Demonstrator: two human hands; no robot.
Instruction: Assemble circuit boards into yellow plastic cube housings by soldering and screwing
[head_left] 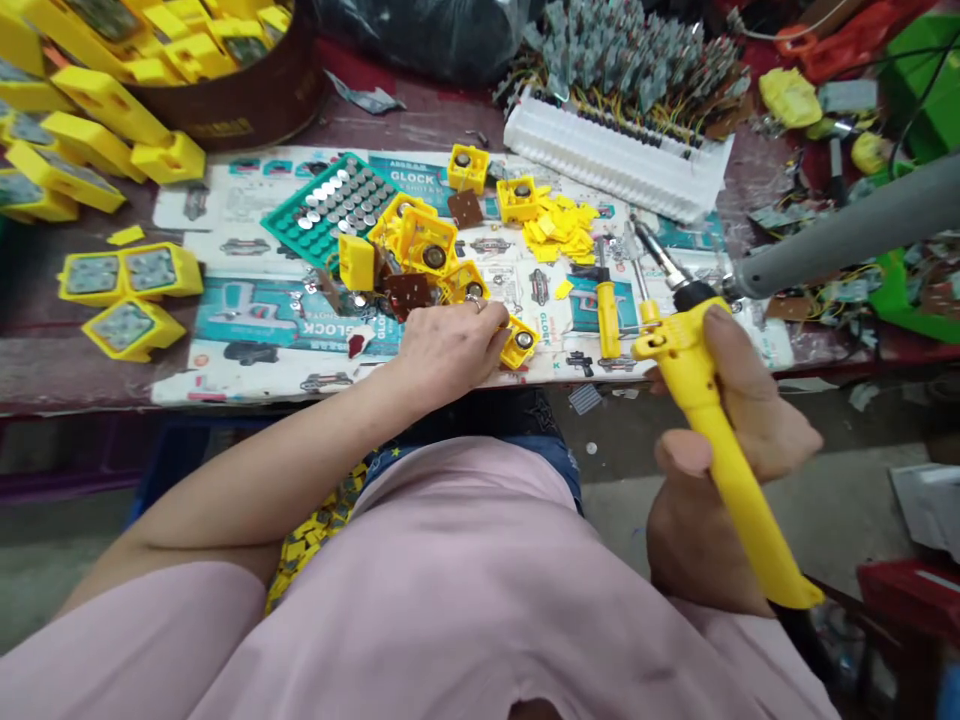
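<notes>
My left hand (454,350) is closed with its fingertips on a small yellow plastic housing (523,341) that has a round metal part inside. The fingers cover part of it, and the thumb is hidden. Up on the right, my right hand (750,430) grips a yellow soldering iron (716,420), its metal tip pointing toward the back of the table. Beyond my left hand lie several more yellow housings (420,245) and a brown circuit board (407,292). A green tray (289,222) holding round silver cells sits behind them.
Small yellow pieces (561,228) lie heaped near a yellow-handled screwdriver (608,318). A white rack (607,155) of wired circuit boards stands at the back. At left are paired yellow housings (131,285) and a brown round tub (232,110). A grey tube (847,225) crosses the right side.
</notes>
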